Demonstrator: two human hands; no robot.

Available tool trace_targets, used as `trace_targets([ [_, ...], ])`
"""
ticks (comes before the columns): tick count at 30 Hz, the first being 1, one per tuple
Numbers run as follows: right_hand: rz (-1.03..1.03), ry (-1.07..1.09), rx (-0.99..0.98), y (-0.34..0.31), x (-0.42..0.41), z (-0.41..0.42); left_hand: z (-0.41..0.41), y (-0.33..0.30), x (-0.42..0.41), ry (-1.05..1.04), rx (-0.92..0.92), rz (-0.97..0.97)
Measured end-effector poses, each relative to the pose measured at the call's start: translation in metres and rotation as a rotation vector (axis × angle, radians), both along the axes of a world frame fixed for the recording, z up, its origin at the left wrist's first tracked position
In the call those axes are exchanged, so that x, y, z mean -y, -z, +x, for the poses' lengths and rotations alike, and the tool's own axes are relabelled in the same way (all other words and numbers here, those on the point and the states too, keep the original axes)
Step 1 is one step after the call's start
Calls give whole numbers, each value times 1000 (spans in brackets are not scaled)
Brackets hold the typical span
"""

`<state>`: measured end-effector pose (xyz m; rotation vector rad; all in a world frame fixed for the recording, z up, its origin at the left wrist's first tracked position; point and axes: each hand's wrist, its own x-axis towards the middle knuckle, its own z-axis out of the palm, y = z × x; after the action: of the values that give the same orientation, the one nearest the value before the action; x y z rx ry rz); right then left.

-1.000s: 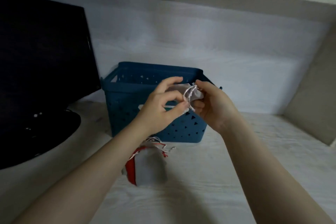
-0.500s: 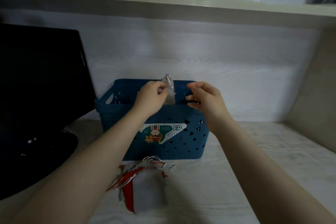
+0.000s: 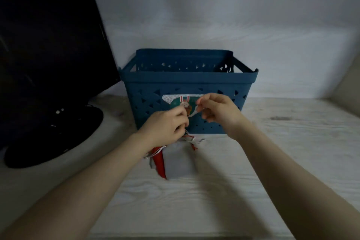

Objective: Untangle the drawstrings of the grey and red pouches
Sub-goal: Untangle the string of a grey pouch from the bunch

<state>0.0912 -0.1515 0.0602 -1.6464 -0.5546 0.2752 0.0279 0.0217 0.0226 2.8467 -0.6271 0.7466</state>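
Both hands have come down from the rim of the blue basket (image 3: pixel 187 84) since half a second ago, and the small grey pouch that the left one held up there is no longer in sight; we now see them low in front of the basket's front wall, just above the pile of pouches. Our view has tipped down too, so the shelf overhead has left the picture.

We see the left hand (image 3: pixel 167 124) with its fingers curled, its grip closed right at the top of the tangle of drawstrings (image 3: pixel 191 139); whether it actually pinches a cord we cannot tell, since the fingers hide the spot. The right hand (image 3: pixel 218 110) hovers beside it, thumb and forefinger pressed together in front of the sticker (image 3: pixel 175 101) on the basket; we cannot make out whether anything lies between them.

The grey pouch (image 3: pixel 178 161) lies flat on the pale wood-grain counter (image 3: pixel 253 171), just in front of the basket and under the left wrist. The red pouch (image 3: pixel 158 160) sits partly under it, showing along its left edge. White and red cords fan out from their tops toward the basket.

At the left we see a dark monitor (image 3: pixel 48 45) on its round black base (image 3: pixel 54 134).
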Motion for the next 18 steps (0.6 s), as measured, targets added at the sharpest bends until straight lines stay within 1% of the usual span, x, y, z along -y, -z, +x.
trace_targets([
  [2,-49,18,-10,22,-6,-4,-7,22,-5,-61,-115,17],
  [4,-105,29,29,39,-9,-5,-15,35,-8,-109,-151,16],
  [8,-372,10,237,65,-16,-11,-23,45,-5,-207,-126,-53],
  [10,-505,-30,376,73,-20,-17,-22,49,-5,-256,-140,-46],
  [12,-577,-24,467,80,-22,-22,-22,50,-5,-252,-105,-30],
  [14,-631,1,515,84,-22,-23,-21,52,-5,-235,-74,-20],
  [17,-749,28,612,89,-19,-22,-22,52,1,-226,-71,-17],
  [18,-752,49,648,89,-17,-22,-22,52,2,-225,-65,-32],
])
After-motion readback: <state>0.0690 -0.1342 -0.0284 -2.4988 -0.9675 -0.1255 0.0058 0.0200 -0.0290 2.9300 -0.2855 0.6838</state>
